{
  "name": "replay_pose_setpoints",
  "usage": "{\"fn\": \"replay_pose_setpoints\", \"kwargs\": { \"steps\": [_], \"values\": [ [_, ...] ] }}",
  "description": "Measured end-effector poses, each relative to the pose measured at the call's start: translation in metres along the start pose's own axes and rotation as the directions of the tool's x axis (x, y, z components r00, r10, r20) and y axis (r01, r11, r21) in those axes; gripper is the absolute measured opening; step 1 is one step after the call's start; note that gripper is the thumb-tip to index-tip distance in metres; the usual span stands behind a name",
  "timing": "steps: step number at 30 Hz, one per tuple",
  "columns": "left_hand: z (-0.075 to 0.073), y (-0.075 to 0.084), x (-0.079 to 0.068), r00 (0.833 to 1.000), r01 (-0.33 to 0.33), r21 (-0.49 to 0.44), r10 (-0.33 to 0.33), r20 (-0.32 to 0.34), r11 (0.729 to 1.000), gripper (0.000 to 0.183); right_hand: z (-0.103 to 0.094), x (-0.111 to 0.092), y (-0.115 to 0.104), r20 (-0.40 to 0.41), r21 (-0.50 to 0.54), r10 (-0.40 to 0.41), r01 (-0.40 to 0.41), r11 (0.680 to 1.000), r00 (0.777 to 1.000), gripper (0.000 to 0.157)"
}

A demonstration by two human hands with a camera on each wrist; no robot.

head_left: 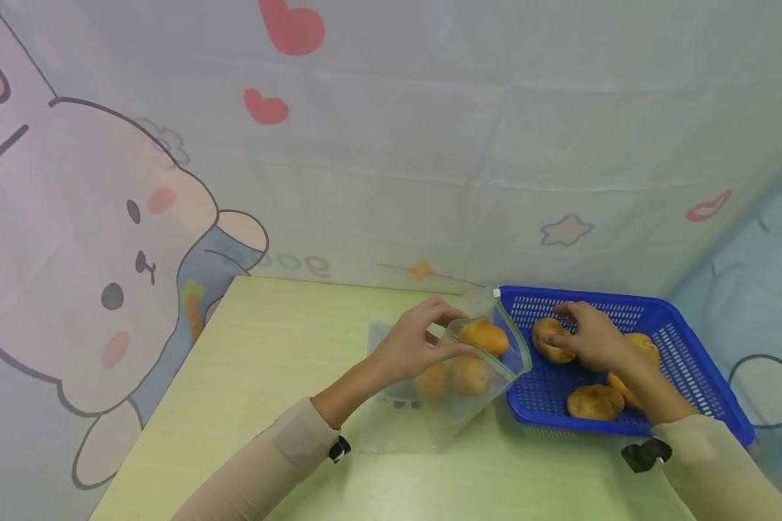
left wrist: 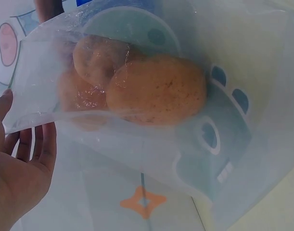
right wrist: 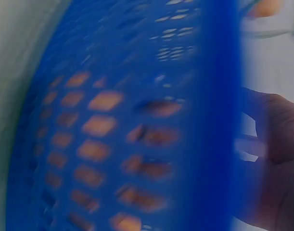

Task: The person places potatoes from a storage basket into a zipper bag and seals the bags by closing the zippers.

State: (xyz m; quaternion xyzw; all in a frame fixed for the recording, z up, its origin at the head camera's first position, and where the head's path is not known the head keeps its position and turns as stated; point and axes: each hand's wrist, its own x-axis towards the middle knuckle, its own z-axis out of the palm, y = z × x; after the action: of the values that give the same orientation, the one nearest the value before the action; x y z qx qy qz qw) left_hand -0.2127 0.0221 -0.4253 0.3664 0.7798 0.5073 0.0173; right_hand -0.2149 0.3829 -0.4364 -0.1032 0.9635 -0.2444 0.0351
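My left hand (head_left: 413, 344) grips the mouth edge of a clear zip-top bag (head_left: 397, 427), thumb on the near side. Inside the bag are several potatoes (head_left: 471, 375), seen close up through the plastic as a large speckled potato (left wrist: 159, 91) in the left wrist view. The bag's mouth gapes towards a blue plastic basket (head_left: 680, 318). Over that basket, my right hand (head_left: 593, 336) holds a brown potato (head_left: 547, 347) between thumb and fingers. In the right wrist view, the basket wall (right wrist: 219, 120) hides most of the right hand (right wrist: 284, 154).
More potatoes lie in the basket, among them a brown one (head_left: 595, 402) near its front wall and a yellower one (head_left: 644, 349) beside my right wrist. The pale yellow table (head_left: 267, 340) ends at a printed cloth backdrop (head_left: 391, 145).
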Motion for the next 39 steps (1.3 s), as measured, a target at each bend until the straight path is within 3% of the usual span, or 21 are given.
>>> {"fn": "replay_pose_setpoints", "kwargs": {
  "steps": [5,11,16,22,28,34,39],
  "values": [
    [0.0,-0.002,-0.001,1.0,0.01,0.003,-0.01,0.004,1.0,0.043,0.014,0.009,0.021,0.025,-0.094,-0.027,0.029,0.995,0.999,0.065],
    [-0.001,-0.002,-0.002,1.0,0.008,0.012,-0.008,-0.003,1.0,0.043,0.023,0.014,0.025,0.016,-0.194,-0.035,0.037,0.98,0.999,0.063],
    [0.0,-0.002,-0.001,1.0,0.009,0.011,-0.009,0.008,1.0,0.044,0.018,0.012,0.02,-0.008,-0.173,-0.063,0.061,0.983,0.998,0.064],
    [0.0,-0.001,0.0,1.0,0.014,0.009,-0.014,0.011,1.0,0.045,-0.016,0.0,-0.008,-0.124,-0.053,-0.123,0.117,0.992,0.985,0.064],
    [0.001,-0.001,0.0,1.0,0.008,0.016,-0.008,0.01,1.0,0.044,-0.042,-0.018,-0.051,-0.174,0.06,-0.235,0.248,0.967,0.956,0.056],
    [0.002,-0.001,0.0,1.0,0.005,0.012,-0.005,0.006,1.0,0.045,-0.046,-0.032,-0.077,-0.135,0.102,-0.337,0.351,0.931,0.932,0.057],
    [0.003,0.0,0.001,1.0,0.003,-0.007,-0.003,0.004,1.0,0.045,-0.033,-0.034,-0.086,-0.113,0.098,-0.362,0.373,0.922,0.925,0.06]
  ]
}}
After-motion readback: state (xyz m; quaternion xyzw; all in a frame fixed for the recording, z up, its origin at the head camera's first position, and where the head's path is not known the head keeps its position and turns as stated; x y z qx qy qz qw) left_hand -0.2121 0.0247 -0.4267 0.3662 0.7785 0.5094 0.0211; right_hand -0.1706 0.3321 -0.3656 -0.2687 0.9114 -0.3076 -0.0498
